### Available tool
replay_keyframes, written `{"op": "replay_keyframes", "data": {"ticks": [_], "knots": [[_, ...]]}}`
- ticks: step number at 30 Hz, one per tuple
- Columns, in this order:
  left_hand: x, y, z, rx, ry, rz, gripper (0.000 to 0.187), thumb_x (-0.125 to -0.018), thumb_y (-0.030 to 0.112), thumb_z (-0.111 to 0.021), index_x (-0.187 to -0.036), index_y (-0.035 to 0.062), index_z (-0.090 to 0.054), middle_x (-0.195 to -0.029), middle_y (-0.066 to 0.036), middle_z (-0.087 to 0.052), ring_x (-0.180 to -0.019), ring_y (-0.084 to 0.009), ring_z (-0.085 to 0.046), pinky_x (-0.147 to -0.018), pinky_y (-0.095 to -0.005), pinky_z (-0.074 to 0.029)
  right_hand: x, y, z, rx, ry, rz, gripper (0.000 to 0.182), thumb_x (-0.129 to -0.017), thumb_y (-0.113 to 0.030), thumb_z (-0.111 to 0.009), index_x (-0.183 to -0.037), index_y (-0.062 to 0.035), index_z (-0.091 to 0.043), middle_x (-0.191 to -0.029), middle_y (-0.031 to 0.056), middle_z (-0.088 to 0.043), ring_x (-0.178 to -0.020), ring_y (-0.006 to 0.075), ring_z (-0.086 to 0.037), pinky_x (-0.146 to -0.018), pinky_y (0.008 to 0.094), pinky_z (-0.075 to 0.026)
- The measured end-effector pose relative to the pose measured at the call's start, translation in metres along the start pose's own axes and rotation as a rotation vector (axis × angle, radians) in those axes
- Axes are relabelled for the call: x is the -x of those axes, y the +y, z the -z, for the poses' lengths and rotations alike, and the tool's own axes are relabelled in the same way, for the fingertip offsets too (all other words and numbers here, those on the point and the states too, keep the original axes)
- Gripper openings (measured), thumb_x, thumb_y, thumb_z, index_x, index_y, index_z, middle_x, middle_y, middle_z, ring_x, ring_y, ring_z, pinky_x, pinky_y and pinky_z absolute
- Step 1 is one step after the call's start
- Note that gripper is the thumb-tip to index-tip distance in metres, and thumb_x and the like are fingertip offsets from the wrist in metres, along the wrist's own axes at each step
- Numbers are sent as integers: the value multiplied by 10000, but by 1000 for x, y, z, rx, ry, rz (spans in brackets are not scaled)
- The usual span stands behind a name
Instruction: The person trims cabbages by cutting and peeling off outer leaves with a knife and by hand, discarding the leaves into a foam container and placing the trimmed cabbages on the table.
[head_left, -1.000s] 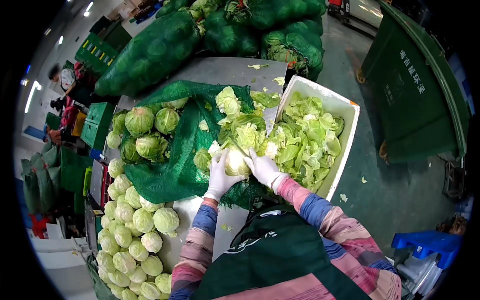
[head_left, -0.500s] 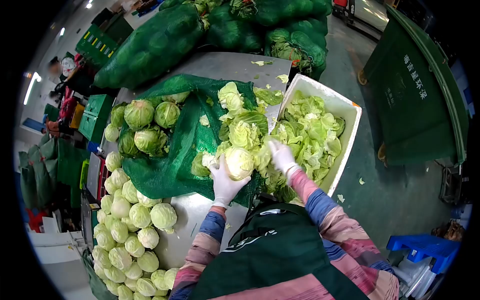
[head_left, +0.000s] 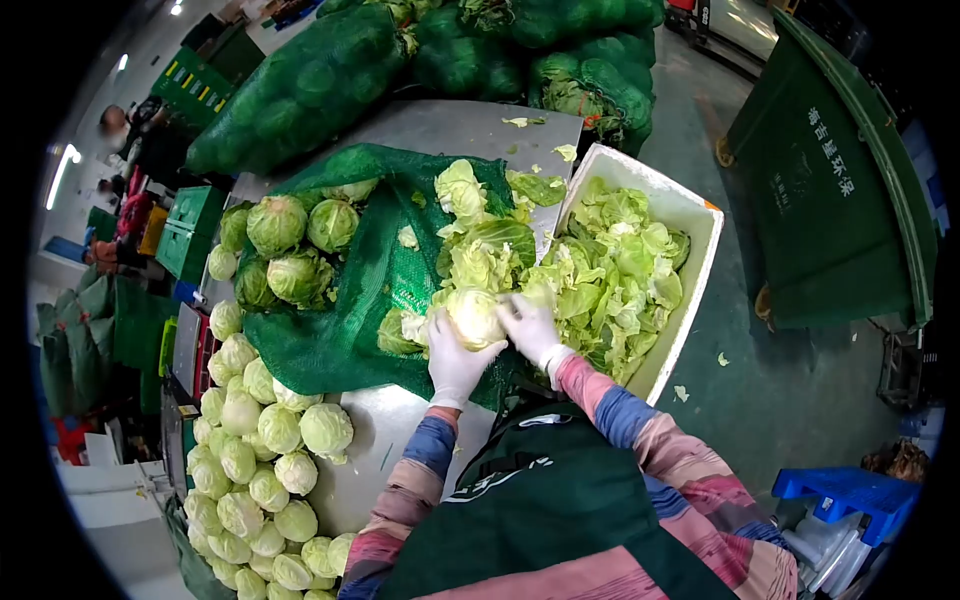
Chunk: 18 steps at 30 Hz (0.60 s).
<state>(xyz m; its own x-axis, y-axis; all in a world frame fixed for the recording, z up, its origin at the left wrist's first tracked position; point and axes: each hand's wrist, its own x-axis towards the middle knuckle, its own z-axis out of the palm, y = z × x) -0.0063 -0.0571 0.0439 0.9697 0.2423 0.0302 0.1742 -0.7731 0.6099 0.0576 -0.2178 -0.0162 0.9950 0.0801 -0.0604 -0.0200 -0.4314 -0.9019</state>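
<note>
A pale, peeled cabbage head (head_left: pixel 474 317) is in my left hand (head_left: pixel 459 362), whose gloved fingers wrap round its left and lower side. My right hand (head_left: pixel 530 328), also in a white glove, touches the right side of the same head with bent fingers; whether it pinches a leaf is too small to tell. Just beyond lie loose leaves (head_left: pixel 484 262) on the green mesh sack (head_left: pixel 370 290). To the right, a white foam box (head_left: pixel 688 316) holds many torn leaves (head_left: pixel 620 270).
Several untrimmed cabbages (head_left: pixel 277 226) sit on the mesh at left. Trimmed cabbages (head_left: pixel 240 465) are piled at lower left. Full green sacks (head_left: pixel 310 90) lie across the far side. A green bin (head_left: pixel 830 180) stands right, a blue pallet (head_left: pixel 845 492) lower right. People (head_left: pixel 130 130) are at far left.
My right hand has moved left from over the foam box to the cabbage head. My left hand still holds the head, slightly turned. A person at far left has shifted.
</note>
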Motion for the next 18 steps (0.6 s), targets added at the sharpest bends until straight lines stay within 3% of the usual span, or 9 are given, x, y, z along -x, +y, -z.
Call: {"op": "replay_keyframes", "data": {"ticks": [1,2,4,6,7,9,11,13,18], "knots": [[0,0,1,13,-1,-6,1106,-574,431,-893,-1369,-84,-321,-1340,-272,-411,-1242,-422,-434,-1050,-425,-385,2,-8,5,6,31,17,280,-934,-291,-563,-977,-32,-660,-867,227,-667,-823,351,-663,-724,421,-519],[-3,-1,2,11,14,-8,1106,-574,431,-893,-1369,-84,-321,-1340,-272,-411,-1242,-422,-434,-1050,-425,-385,-6,-11,31,-130,-113,-404,272,-933,-275,-561,-990,-25,-654,-851,210,-669,-694,276,-668,-631,380,-532],[-5,-9,0,164,32,178,1146,-580,406,-896,-1405,-95,-278,-1331,-267,-423,-1231,-399,-449,-1046,-411,-387,-13,0,28,33,-118,-349,311,-932,-276,-575,-1093,-20,-647,-763,156,-667,-552,189,-629,-522,321,-513],[-12,-26,0,571,-6,319,1168,-604,369,-891,-1463,-55,-223,-1334,-265,-426,-1238,-380,-439,-1046,-408,-384,8,-28,20,-309,-89,-225,345,-948,-301,-584,-1162,-37,-642,-718,76,-660,-488,123,-570,-466,278,-480],[-12,-15,20,351,-122,156,1163,-608,348,-890,-1485,-8,-214,-1359,-268,-400,-1245,-391,-425,-1052,-414,-377,9,-34,24,-350,-137,-278,387,-949,-316,-588,-1226,-48,-625,-728,50,-661,-500,99,-560,-453,261,-462],[-18,10,42,77,-398,69,1116,-614,298,-886,-1511,123,-246,-1407,-276,-353,-1268,-416,-385,-1077,-434,-353,9,-32,10,-178,-139,-165,420,-938,-372,-574,-1195,-43,-624,-732,157,-654,-628,252,-635,-606,353,-503],[-29,15,39,-125,-268,-91,1100,-610,292,-886,-1506,130,-268,-1401,-276,-362,-1268,-408,-391,-1080,-436,-351,-5,-13,11,-133,-144,-92,431,-955,-414,-524,-1125,-36,-646,-778,208,-661,-736,379,-638,-702,412,-498],[-34,22,39,-308,-81,-304,1033,-603,302,-885,-1467,118,-350,-1389,-270,-386,-1289,-390,-377,-1082,-451,-351,-8,-5,13,3,-101,-9,477,-975,-451,-457,-1167,-51,-633,-831,225,-671,-800,401,-648,-725,450,-498],[-55,31,9,-39,-302,-479,967,-591,327,-863,-1409,81,-410,-1365,-248,-393,-1263,-433,-358,-1059,-448,-380,9,-21,25,248,-132,-13,588,-993,-464,-385,-1413,-53,-417,-811,250,-663,-757,422,-643,-700,490,-503]]}}
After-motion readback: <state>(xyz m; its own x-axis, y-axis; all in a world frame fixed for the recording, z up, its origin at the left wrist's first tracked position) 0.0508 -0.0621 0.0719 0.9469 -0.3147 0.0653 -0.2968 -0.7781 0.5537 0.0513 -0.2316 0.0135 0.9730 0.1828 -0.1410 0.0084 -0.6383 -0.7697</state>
